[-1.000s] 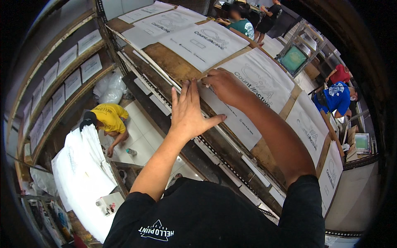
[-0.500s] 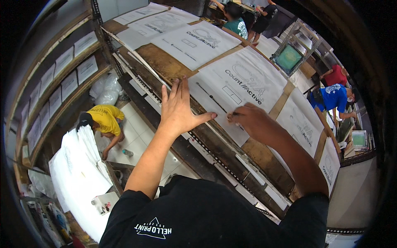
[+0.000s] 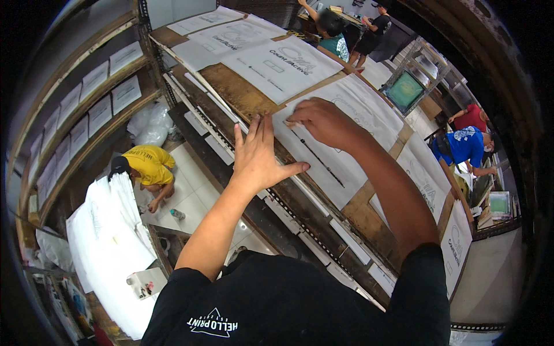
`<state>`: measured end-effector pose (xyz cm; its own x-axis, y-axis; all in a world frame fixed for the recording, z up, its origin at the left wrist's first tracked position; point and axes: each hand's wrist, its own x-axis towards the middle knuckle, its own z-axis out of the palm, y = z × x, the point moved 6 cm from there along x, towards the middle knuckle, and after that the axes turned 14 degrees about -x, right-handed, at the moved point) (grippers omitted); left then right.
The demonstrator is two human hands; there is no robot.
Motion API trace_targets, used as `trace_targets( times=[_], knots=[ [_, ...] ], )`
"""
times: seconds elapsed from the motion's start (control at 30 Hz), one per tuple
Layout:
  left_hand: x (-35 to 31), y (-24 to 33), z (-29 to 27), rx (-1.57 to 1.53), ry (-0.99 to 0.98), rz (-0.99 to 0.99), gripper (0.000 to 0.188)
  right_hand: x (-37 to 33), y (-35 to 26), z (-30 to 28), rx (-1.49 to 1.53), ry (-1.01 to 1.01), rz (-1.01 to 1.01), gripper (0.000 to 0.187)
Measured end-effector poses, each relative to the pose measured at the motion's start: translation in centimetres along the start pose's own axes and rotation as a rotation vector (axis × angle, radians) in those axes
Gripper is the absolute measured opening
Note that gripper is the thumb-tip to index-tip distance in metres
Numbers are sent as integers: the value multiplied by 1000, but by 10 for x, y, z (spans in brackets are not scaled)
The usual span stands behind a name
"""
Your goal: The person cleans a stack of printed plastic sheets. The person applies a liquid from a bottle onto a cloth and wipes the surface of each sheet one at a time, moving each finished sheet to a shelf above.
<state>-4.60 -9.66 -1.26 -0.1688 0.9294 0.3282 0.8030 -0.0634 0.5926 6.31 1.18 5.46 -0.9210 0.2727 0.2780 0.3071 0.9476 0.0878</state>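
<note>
A white printed sheet (image 3: pixel 345 166) lies on the long brown board, with pale outlined lettering and a narrow dark line of print (image 3: pixel 318 158) near its left side. Over the upper end of that line is my right hand (image 3: pixel 323 121), its fingers pinched together at the paper. Whatever sits between those fingertips is too small to name. My left hand (image 3: pixel 257 153) rests with fingers spread at the sheet's near-left edge, touching the board, and holds nothing. My right forearm covers part of the sheet's print.
Similar printed sheets (image 3: pixel 280 68) line the sloping board (image 3: pixel 231 86). Shelves with white sheets (image 3: pixel 99 112) stand at left. A person in yellow (image 3: pixel 147 164) crouches below, beside a white stack (image 3: pixel 104 230). Other people work at the far right, near framed screens (image 3: pixel 404 91).
My right hand has slid up and left along the dark printed line, uncovering its lower end. My left hand stays spread at the edge. The whole view has shifted slightly.
</note>
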Motion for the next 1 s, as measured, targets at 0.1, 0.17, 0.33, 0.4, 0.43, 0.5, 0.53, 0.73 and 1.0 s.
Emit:
trace_targets(
  times=[0.1, 0.17, 0.33, 0.4, 0.43, 0.5, 0.53, 0.73, 1.0],
  knots=[
    [0, 0, -1, -14, 28, 10, 141, 27, -1, 19, -31, -21, -15, 22],
    [-1, 0, -1, -12, 47, 19, 138, 31, -1, 30, -29, -61, -28, 22],
    [-1, 1, -4, -6, 49, -1, 134, 9, 4, 25, 95, -239, 12, 20],
    [0, 2, -5, 18, 5, -25, 142, -15, 1, 16, 106, -248, -2, 20],
    [2, 2, -4, 29, -15, -35, 146, -31, -1, 11, 97, -224, -23, 20],
    [2, 3, -4, 30, -14, -30, 147, -60, -8, -1, 87, -224, -44, 21],
    [1, 2, -4, 33, -12, -31, 147, -73, -14, -10, 88, -246, -43, 21],
    [0, -2, -1, 68, 9, -22, 150, -135, -33, -35, 101, -360, 3, 22],
    [-2, -4, -2, 29, 26, -15, 150, -80, 0, -34, 208, -260, -1, 19]
  ],
)
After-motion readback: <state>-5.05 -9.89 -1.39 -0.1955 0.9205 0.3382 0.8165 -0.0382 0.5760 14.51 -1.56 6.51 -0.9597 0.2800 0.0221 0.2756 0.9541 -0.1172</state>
